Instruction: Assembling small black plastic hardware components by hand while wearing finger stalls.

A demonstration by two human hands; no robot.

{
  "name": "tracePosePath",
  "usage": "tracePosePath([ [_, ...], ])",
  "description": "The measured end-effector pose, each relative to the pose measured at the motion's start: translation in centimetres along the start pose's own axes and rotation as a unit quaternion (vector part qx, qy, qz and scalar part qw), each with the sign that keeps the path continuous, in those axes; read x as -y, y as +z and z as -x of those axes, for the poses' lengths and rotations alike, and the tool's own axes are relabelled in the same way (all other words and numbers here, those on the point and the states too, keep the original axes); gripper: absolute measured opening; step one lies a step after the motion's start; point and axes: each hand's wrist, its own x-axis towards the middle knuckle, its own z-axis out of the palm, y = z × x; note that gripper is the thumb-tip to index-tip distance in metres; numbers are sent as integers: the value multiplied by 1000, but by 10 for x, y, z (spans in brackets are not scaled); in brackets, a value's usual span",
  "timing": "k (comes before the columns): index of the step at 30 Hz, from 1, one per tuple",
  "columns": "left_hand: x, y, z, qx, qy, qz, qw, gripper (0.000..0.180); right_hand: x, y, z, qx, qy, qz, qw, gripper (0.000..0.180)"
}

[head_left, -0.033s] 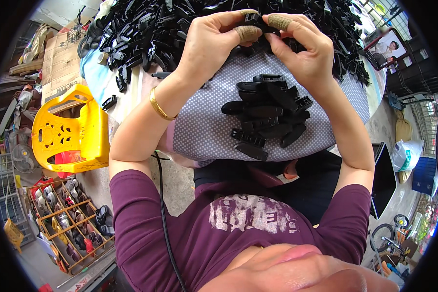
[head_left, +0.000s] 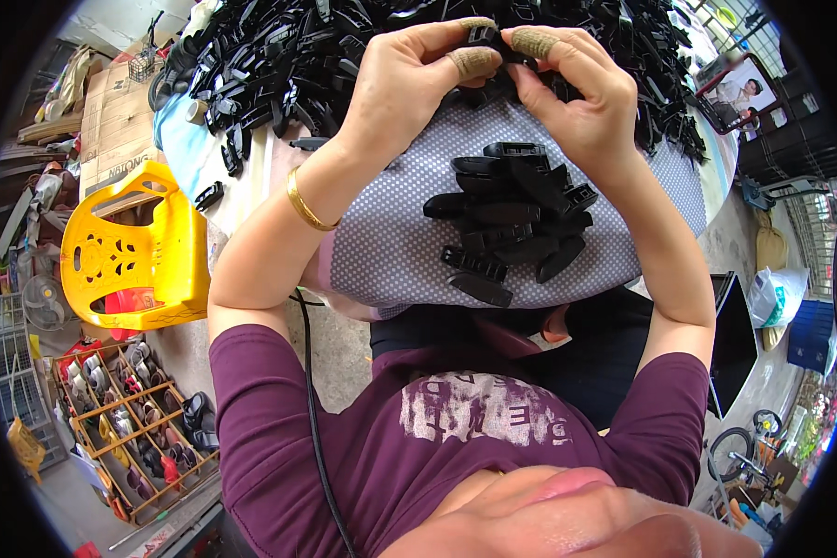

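Note:
Both hands meet over the far side of the round table. My left hand pinches a small black plastic piece between thumb and index finger, both wrapped in tan finger covers. My right hand, with a like cover on its index finger, closes on the same dark part from the other side; whether it is one piece or two joined, I cannot tell. Below the hands, a small heap of long black plastic pieces lies on the dotted grey cloth. A far larger pile of black pieces spreads behind.
At the left stands a yellow plastic chair, with a wooden shoe rack below it. A phone-like screen stands at the table's right edge. A black cable hangs past my left arm. Cardboard leans at the far left.

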Motion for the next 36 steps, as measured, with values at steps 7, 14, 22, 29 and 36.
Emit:
tracePosePath([
  [7,-4,8,3,-22,-46,161,986,28,2,9,2,-29,-8,22,999,29],
  [14,-1,-1,-4,28,105,53,993,29,-13,10,11,83,166,-175,967,34],
  [22,-9,-5,0,80,50,18,995,30,-25,-11,-2,257,218,-240,910,39],
  [29,-24,30,31,154,311,-349,871,32,-33,-3,4,161,96,-28,982,24],
  [36,-15,31,28,204,339,-297,869,38,-28,33,13,152,-2,205,967,19],
])
